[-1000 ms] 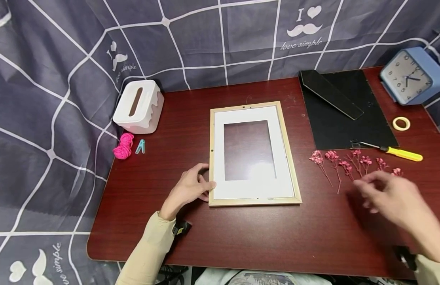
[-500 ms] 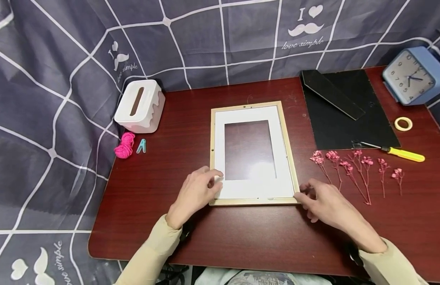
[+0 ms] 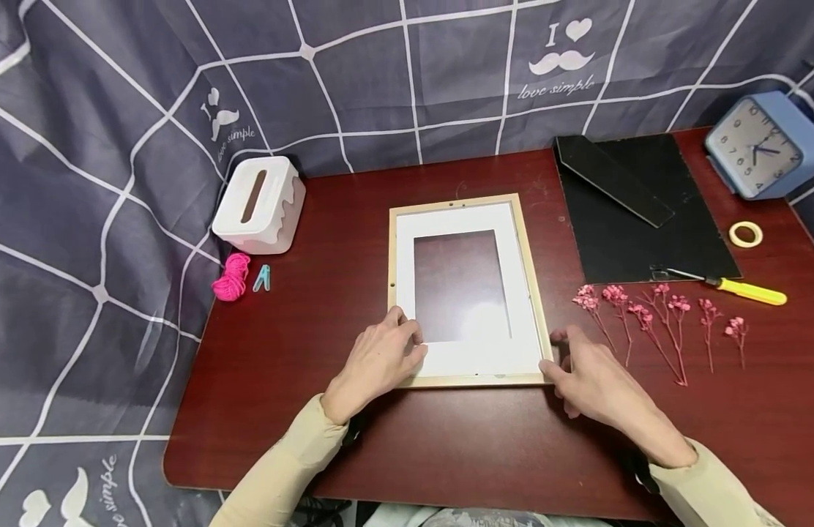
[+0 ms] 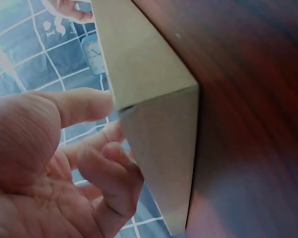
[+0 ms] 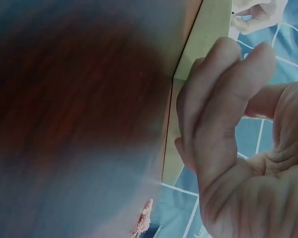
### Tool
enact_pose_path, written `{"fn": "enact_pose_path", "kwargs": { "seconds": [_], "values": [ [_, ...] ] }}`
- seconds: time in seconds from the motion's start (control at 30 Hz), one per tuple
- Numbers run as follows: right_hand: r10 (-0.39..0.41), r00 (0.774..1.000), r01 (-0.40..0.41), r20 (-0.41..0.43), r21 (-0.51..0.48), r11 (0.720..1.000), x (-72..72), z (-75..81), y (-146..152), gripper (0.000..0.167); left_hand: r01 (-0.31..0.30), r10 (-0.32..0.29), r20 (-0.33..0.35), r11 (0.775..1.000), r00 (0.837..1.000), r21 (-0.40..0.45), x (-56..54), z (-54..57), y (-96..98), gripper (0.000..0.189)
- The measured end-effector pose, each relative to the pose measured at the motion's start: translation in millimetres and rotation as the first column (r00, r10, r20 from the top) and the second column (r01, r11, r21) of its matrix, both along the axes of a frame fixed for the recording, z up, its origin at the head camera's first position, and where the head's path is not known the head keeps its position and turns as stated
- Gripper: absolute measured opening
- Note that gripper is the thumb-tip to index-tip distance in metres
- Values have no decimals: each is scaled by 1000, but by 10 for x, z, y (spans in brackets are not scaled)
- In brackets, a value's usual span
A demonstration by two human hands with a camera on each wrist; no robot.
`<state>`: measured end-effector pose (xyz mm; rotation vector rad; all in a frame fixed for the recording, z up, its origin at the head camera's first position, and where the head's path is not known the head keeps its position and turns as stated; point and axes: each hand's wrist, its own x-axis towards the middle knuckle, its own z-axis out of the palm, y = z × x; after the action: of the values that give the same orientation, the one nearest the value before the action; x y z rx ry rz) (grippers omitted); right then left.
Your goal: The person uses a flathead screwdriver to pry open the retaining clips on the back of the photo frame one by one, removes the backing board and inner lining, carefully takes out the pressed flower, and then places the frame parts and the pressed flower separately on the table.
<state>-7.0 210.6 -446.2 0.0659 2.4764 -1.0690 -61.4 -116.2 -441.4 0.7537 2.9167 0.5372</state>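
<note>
A light wooden picture frame [image 3: 469, 381] lies flat on the table, a white mat [image 3: 476, 359] inside it around a rectangular window. My left hand [image 3: 378, 356] reaches over its lower left corner, thumb and bent fingers at the mat's surface. In the left wrist view the left thumb [image 4: 87, 104] is at the frame's upper edge by the corner. My right hand [image 3: 601, 380] holds the lower right corner, thumb on top and other fingers along the outer side. The right wrist view shows curled fingers [image 5: 213, 109] against that side.
Right of the frame lie several pink dried flower sprigs [image 3: 673, 329], a yellow-handled screwdriver [image 3: 752, 291], a black backing board [image 3: 644, 252] and a tape roll [image 3: 746, 234]. A blue clock [image 3: 756, 146] stands behind. At left are a tissue box [image 3: 258, 205], pink yarn [image 3: 232, 278] and a teal clip [image 3: 262, 278].
My right hand has come left from the flower sprigs to the frame's lower right corner. The left hand has shifted from the frame's left side onto the mat's lower left.
</note>
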Motion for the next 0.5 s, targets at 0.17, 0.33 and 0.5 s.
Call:
{"fn": "enact_pose_path", "kwargs": {
  "seconds": [0.17,0.33,0.5],
  "values": [
    [-11,1000,11,4,-21,1000,27,-10,4,56,-41,41,-25,999,999,6,-3,-33,63,11],
    [-22,1000,22,4,-55,998,33,-21,2,54,-66,70,-29,991,997,119,-10,-73,124,20],
    [-31,1000,31,-4,-85,996,23,-31,-9,51,-56,70,-44,967,997,249,-18,-126,142,22]
  ]
}}
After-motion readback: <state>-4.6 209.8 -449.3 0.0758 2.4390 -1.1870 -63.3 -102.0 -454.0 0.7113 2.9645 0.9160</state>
